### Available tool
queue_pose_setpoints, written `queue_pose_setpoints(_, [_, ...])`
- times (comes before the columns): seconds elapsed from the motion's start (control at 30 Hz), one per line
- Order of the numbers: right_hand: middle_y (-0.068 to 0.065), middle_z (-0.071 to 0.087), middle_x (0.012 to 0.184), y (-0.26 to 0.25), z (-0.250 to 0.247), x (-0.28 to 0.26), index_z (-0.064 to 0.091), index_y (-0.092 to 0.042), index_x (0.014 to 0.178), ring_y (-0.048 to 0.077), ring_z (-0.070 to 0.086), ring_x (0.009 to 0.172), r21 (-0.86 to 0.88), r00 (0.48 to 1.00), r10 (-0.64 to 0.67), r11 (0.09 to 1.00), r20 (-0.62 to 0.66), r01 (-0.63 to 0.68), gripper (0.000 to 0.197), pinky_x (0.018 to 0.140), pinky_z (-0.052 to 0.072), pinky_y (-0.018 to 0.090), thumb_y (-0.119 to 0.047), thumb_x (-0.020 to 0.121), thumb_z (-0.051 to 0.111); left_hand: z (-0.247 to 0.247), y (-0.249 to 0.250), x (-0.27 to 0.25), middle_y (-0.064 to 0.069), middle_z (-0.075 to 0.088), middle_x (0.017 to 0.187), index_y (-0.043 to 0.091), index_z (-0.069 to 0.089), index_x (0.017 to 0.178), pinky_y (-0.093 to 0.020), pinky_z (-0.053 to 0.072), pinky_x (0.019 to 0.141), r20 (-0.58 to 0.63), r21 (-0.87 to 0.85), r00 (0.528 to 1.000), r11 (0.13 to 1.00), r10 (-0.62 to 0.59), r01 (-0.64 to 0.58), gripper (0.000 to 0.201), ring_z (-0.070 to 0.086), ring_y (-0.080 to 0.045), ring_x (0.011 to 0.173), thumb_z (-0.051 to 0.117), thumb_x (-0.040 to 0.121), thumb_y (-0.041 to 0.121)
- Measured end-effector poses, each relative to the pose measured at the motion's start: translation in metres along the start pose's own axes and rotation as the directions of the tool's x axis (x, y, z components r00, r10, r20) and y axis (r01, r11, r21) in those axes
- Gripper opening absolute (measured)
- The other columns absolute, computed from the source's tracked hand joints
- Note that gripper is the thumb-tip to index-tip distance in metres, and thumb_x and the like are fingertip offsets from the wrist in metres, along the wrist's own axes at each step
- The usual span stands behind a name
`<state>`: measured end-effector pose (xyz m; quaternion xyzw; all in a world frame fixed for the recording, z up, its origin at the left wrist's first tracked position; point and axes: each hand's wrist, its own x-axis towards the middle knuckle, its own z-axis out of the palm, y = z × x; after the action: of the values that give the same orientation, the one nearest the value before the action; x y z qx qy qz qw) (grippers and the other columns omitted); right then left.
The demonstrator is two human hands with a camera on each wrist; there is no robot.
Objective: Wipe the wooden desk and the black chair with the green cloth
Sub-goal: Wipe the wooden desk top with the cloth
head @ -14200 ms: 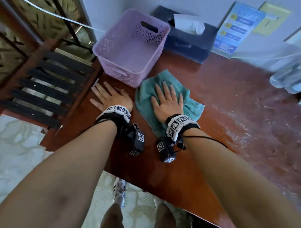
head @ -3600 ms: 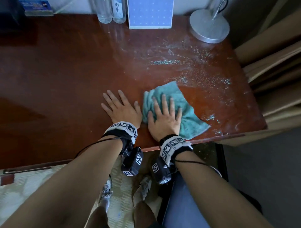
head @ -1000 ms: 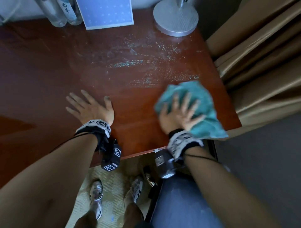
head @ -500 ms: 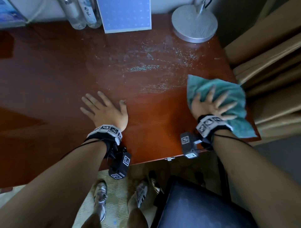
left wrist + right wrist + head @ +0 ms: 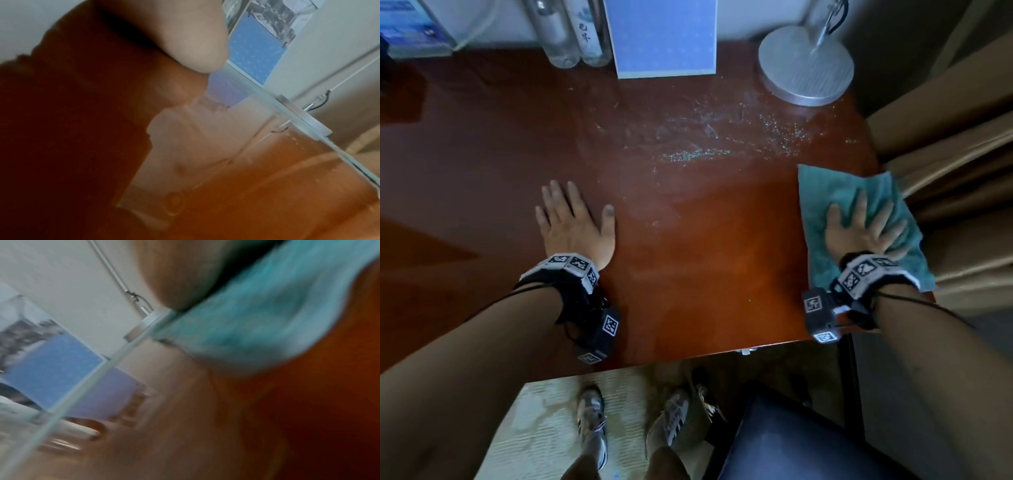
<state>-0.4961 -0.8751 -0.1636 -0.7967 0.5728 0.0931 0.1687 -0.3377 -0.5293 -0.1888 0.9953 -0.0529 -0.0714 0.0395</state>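
Observation:
The green cloth (image 5: 828, 192) lies flat at the right edge of the wooden desk (image 5: 705, 267), part of it hanging over the side. My right hand (image 5: 859, 229) presses on it with fingers spread straight. My left hand (image 5: 575, 222) rests flat on bare wood near the desk's middle. Pale dust (image 5: 695, 154) streaks the wood behind the hands. The black chair (image 5: 791, 442) has its seat below the desk's front edge, at the lower right. In the blurred right wrist view the cloth (image 5: 267, 321) lies under my palm on the desk (image 5: 308, 402).
Along the back of the desk stand two clear bottles (image 5: 568, 34), a blue card (image 5: 664, 37) and a round silver lamp base (image 5: 806, 66). Tan curtains (image 5: 955, 178) hang just past the right edge. My shoes (image 5: 592, 421) stand on a pale mat below.
My right hand has slid the cloth rightward across the desk to its right edge. The left hand has stayed flat on the wood.

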Motion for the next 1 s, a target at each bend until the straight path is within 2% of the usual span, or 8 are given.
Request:
queue_pose_setpoints(0.13, [0.001, -0.013, 0.163, -0.089, 0.059, -0.082, 0.005, -0.039, 0.155, 0.037, -0.02, 0.146, -0.114, 0.95, -0.305, 0.944, 0.069, 0.311, 0.066, 0.113, -0.012, 0.063, -0.062, 0.095, 0.02, 0.0, 0.0, 0.005, -0.016, -0.004, 0.161, 0.004, 0.002, 0.153, -0.044, -0.001, 0.121, -0.009, 0.01, 1.0, 1.0, -0.03, 0.03, 0.075, -0.007, -0.028, 0.148, 0.018, 0.097, 0.052])
queue_pose_setpoints(0.3, [-0.009, -0.02, 0.161, -0.162, 0.097, -0.169, 0.004, -0.049, 0.151, 0.026, -0.028, 0.145, -0.113, 0.556, -0.756, 0.554, 0.346, 0.824, 0.061, 0.111, -0.021, 0.058, -0.065, 0.095, 0.021, -0.005, -0.012, 0.012, -0.015, -0.005, 0.161, 0.005, 0.001, 0.153, -0.045, -0.001, 0.12, 0.023, 0.029, 0.998, 0.998, 0.056, -0.056, 0.073, -0.007, -0.028, 0.148, 0.032, 0.096, 0.038])
queue_pose_setpoints(0.4, [-0.013, -0.018, 0.161, -0.141, 0.077, -0.116, 0.0, -0.052, 0.15, 0.021, -0.023, 0.147, -0.144, 0.679, -0.682, 0.669, 0.272, 0.73, 0.067, 0.114, -0.019, 0.055, -0.075, 0.09, 0.02, -0.014, -0.039, 0.028, -0.012, -0.01, 0.161, 0.014, -0.003, 0.154, -0.044, -0.004, 0.12, 0.082, 0.04, 0.994, 0.996, 0.075, -0.079, 0.075, -0.012, -0.025, 0.148, 0.017, 0.096, 0.058])
queue_pose_setpoints(0.5, [-0.009, -0.018, 0.162, -0.103, 0.04, -0.057, -0.008, -0.052, 0.149, 0.024, -0.019, 0.148, -0.14, 0.936, -0.329, 0.928, 0.128, 0.346, 0.072, 0.116, -0.012, 0.058, -0.079, 0.088, 0.017, -0.024, -0.067, 0.05, -0.015, -0.013, 0.16, 0.009, -0.004, 0.154, -0.048, -0.005, 0.119, 0.078, 0.041, 0.994, 0.997, -0.072, 0.069, 0.095, -0.016, -0.028, 0.147, 0.007, 0.086, 0.075])
queue_pose_setpoints(0.57, [-0.004, -0.018, 0.162, -0.098, 0.033, -0.052, -0.005, -0.047, 0.152, 0.029, -0.018, 0.148, -0.077, 0.989, -0.126, 0.988, 0.079, 0.132, 0.073, 0.116, -0.009, 0.06, -0.076, 0.089, 0.018, -0.026, -0.079, 0.056, -0.017, -0.013, 0.159, 0.005, -0.005, 0.153, -0.051, -0.007, 0.118, 0.087, 0.056, 0.988, 0.991, -0.127, 0.123, 0.101, -0.017, -0.029, 0.146, 0.005, 0.083, 0.078])
queue_pose_setpoints(0.7, [0.002, -0.018, 0.162, -0.174, 0.082, -0.122, 0.002, -0.042, 0.154, 0.037, -0.02, 0.146, -0.148, 0.944, -0.313, 0.934, 0.107, 0.326, 0.071, 0.113, -0.012, 0.064, -0.071, 0.091, 0.02, -0.026, -0.077, 0.062, -0.014, -0.013, 0.16, 0.004, -0.007, 0.152, -0.051, -0.006, 0.118, 0.097, 0.043, 0.991, 0.995, -0.096, 0.092, 0.093, -0.017, -0.027, 0.147, 0.008, 0.089, 0.071])
queue_pose_setpoints(0.87, [-0.008, -0.02, 0.161, -0.241, 0.119, -0.193, -0.001, -0.051, 0.15, 0.029, -0.025, 0.146, -0.178, 0.648, -0.707, 0.625, 0.282, 0.76, 0.068, 0.112, -0.018, 0.061, -0.074, 0.09, 0.02, -0.029, -0.082, 0.068, -0.014, -0.014, 0.16, 0.003, -0.007, 0.152, -0.052, -0.004, 0.118, 0.13, 0.048, 0.991, 0.999, -0.02, 0.014, 0.086, -0.018, -0.027, 0.146, 0.012, 0.093, 0.061])
queue_pose_setpoints(1.0, [-0.011, -0.018, 0.161, -0.206, 0.089, -0.123, -0.004, -0.052, 0.15, 0.024, -0.02, 0.148, -0.211, 0.798, -0.571, 0.77, 0.194, 0.602, 0.069, 0.114, -0.015, 0.059, -0.078, 0.089, 0.015, -0.027, -0.082, 0.071, -0.014, -0.01, 0.16, 0.003, -0.004, 0.152, -0.05, -0.005, 0.119, 0.11, 0.039, 0.994, 0.999, 0.018, -0.022, 0.088, -0.017, -0.025, 0.147, 0.009, 0.092, 0.065])
